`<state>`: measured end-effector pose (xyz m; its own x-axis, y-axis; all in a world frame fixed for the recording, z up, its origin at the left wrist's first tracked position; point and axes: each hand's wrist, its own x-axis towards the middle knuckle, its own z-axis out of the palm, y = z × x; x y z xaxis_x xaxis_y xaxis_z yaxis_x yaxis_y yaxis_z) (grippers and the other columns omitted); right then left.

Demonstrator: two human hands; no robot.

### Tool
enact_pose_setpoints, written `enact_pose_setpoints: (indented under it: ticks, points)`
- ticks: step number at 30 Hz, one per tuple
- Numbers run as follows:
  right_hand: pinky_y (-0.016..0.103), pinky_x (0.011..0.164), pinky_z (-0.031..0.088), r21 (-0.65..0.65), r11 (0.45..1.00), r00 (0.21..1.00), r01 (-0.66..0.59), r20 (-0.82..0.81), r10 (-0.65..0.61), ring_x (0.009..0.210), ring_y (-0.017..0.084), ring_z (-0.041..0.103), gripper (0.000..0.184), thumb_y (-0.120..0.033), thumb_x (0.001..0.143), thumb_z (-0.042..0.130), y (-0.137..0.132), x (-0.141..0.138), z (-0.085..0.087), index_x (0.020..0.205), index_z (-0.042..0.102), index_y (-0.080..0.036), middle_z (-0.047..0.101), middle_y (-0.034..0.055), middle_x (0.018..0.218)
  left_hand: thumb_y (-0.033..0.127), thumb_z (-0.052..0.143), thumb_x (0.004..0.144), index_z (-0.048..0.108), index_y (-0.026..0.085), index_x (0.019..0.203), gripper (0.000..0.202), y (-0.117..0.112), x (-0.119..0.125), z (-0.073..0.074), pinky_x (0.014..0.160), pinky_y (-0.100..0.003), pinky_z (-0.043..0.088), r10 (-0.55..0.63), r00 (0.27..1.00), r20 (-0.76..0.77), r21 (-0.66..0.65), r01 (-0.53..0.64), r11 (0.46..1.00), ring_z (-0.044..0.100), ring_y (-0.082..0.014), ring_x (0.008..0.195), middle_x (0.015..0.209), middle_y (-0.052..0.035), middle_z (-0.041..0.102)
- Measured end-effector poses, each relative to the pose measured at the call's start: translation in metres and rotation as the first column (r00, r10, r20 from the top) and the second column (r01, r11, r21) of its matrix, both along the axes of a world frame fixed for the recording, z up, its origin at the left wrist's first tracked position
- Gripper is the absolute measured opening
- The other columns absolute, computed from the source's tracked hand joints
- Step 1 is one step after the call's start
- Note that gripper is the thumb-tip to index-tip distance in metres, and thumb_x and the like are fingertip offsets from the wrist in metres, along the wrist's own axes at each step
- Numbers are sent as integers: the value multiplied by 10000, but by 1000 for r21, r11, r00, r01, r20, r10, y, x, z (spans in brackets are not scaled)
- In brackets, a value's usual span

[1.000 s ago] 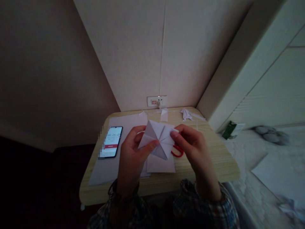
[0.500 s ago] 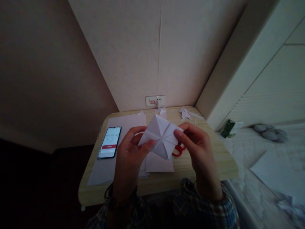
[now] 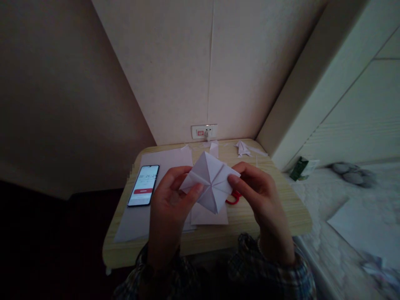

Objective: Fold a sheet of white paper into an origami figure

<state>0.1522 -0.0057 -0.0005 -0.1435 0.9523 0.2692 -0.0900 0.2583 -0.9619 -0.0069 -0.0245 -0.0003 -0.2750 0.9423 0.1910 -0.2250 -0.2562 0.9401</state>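
A folded sheet of white paper (image 3: 212,175), creased into triangular facets that meet at its middle, is held up above the table between both hands. My left hand (image 3: 173,200) pinches its left corner, thumb on the near face and fingers behind. On the opposite corner my right hand (image 3: 254,187) grips it the same way, thumb in front. Below the folded paper lies a flat white paper piece (image 3: 211,216). Red-handled scissors (image 3: 233,198) show partly behind the paper and my right hand; their blades are hidden.
A phone (image 3: 143,185) with a running timer rests on white sheets (image 3: 133,229) at the table's left. A small folded paper figure (image 3: 242,148) stands at the back right. A wall socket (image 3: 204,132) is behind the table (image 3: 281,216); a bed (image 3: 315,208) adjoins the right.
The folded paper has tilted slightly, its lower point shifting a little down and left. Both hands keep their hold on it, and the right thumb has barely moved.
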Motion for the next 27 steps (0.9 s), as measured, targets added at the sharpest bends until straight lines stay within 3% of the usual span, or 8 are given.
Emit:
enact_pose_setpoints:
  ticks: [9, 21, 27]
  points:
    - [225, 493, 365, -4, 999, 999, -52, -3, 52, 549, 94, 484, 177, -280, 884, 659, -1, 1, 1, 732, 619, -198, 536, -48, 616, 143, 780, 698, 717, 221, 859, 190, -5, 0, 2, 590, -202, 546, 106, 989, -98, 20, -105, 994, 699, -154, 738, 840, 7, 754]
    - [224, 509, 385, 14, 995, 994, -95, 53, 94, 568, 96, 513, 173, -255, 894, 639, -2, 1, 4, 731, 628, -197, 566, -42, 633, 152, 764, 717, 715, 226, 891, 196, -6, -1, 3, 641, -248, 594, 106, 987, -119, 46, -101, 994, 720, -177, 765, 861, 0, 754]
    - [227, 502, 378, 25, 998, 997, -61, 43, 60, 560, 99, 510, 170, -252, 893, 645, -3, 0, 4, 731, 632, -201, 558, -43, 617, 90, 771, 724, 673, 260, 1053, 383, -7, 0, 5, 625, -203, 581, 123, 987, -104, 77, -115, 990, 706, -130, 708, 857, 37, 733]
